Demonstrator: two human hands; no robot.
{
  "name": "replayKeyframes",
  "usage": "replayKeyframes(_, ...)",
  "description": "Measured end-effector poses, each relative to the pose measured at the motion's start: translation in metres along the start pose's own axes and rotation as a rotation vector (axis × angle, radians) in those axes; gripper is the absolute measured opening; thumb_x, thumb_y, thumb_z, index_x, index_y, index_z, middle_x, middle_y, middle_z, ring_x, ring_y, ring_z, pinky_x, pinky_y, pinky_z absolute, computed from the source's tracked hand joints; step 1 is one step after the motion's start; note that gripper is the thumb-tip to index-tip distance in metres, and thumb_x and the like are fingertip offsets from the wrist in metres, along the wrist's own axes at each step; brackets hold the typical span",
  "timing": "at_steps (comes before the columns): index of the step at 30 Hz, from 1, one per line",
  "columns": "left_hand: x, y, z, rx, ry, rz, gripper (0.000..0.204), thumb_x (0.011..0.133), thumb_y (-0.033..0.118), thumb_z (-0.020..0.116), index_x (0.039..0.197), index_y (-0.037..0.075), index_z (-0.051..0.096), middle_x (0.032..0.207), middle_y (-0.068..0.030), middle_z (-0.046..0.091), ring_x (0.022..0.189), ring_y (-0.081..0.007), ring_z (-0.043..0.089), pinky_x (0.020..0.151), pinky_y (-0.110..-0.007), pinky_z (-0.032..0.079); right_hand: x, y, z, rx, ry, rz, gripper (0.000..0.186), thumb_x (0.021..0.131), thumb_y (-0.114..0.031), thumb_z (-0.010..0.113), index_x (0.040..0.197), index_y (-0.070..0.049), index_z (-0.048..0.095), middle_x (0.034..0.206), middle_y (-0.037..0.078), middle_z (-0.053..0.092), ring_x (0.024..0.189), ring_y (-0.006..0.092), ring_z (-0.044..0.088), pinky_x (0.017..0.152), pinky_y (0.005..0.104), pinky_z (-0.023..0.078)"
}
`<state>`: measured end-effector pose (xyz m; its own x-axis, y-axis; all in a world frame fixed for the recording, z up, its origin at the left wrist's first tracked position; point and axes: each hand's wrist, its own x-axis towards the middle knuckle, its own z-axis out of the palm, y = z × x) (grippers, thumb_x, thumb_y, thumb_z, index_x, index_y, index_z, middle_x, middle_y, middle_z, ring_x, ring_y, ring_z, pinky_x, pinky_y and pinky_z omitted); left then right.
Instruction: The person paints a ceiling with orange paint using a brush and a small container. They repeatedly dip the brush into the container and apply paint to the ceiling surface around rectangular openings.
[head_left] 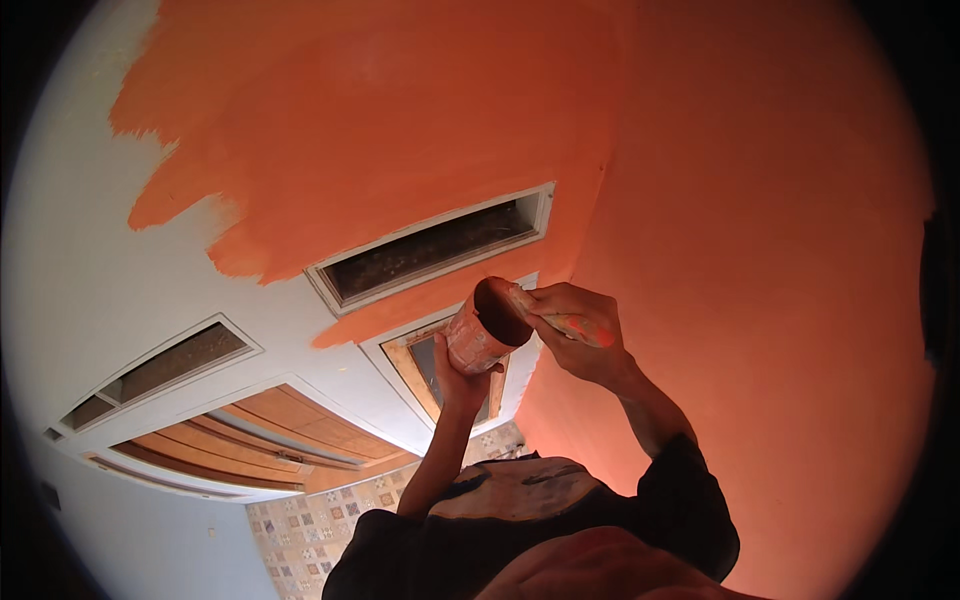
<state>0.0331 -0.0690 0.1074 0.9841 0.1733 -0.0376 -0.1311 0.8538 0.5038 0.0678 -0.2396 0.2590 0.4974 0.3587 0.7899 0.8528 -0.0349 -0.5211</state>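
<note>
My left hand (pixel 462 378) is wrapped round the lower part of a paint can (pixel 478 342) smeared with orange paint. The can is tilted, its dark mouth turned up toward the right. In my right hand (pixel 590 335) is a paintbrush (pixel 580 328), its handle spotted with bright orange. The brush end reaches to the can's rim; the bristles are mostly hidden there, so I cannot tell whether they touch paint. Beyond the can stands a wall with ragged-edged orange paint (pixel 400 130) over white (pixel 80 230).
A narrow framed vent opening (pixel 430 250) lies above the can, another (pixel 160 370) farther left. Below are a framed window (pixel 425 375) and wooden double doors (pixel 270 435). An orange wall (pixel 760 250) rises on the right. Patterned floor tiles (pixel 320 530) show far down.
</note>
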Motion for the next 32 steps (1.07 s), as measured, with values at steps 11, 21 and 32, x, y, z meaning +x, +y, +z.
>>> replayKeyframes(11, 0.044, 0.019, 0.039, -0.018, -0.133, -0.057, 0.068, 0.095, 0.071, 0.039, 0.133, 0.016, 0.053, 0.113, -0.007, 0.067, 0.09, -0.0256, 0.067, 0.056, -0.03, 0.048, 0.016, 0.064, -0.039, 0.946, 0.486, 0.515, 0.007, 0.095, -0.011, 0.067, 0.096, -0.007, 0.061, 0.089, 0.007, 0.065, 0.071, 0.0149, 0.065, 0.057, 0.0268, 0.055)
replayKeyframes(21, 0.076, 0.003, 0.069, -0.176, -0.219, -0.154, 0.061, 0.098, 0.064, 0.042, 0.133, 0.015, 0.052, 0.108, -0.0067, 0.063, 0.083, -0.024, 0.062, 0.055, -0.026, 0.049, 0.033, 0.119, -0.066, 1.24, 0.691, 0.451, 0.016, 0.097, -0.019, 0.066, 0.108, -0.008, 0.063, 0.109, 0.004, 0.063, 0.1, 0.0166, 0.063, 0.078, 0.0287, 0.061)
replayKeyframes(32, 0.087, -0.001, 0.07, -0.251, -0.29, -0.236, 0.076, 0.093, 0.072, 0.041, 0.136, 0.01, 0.05, 0.108, -0.0082, 0.064, 0.084, -0.0279, 0.062, 0.055, -0.028, 0.051, 0.169, 0.127, -0.139, 1.198, 0.89, -0.015, 0.04, 0.099, -0.011, 0.063, 0.13, 0.007, 0.045, 0.143, 0.021, 0.048, 0.135, 0.0315, 0.049, 0.104, 0.0294, 0.055)
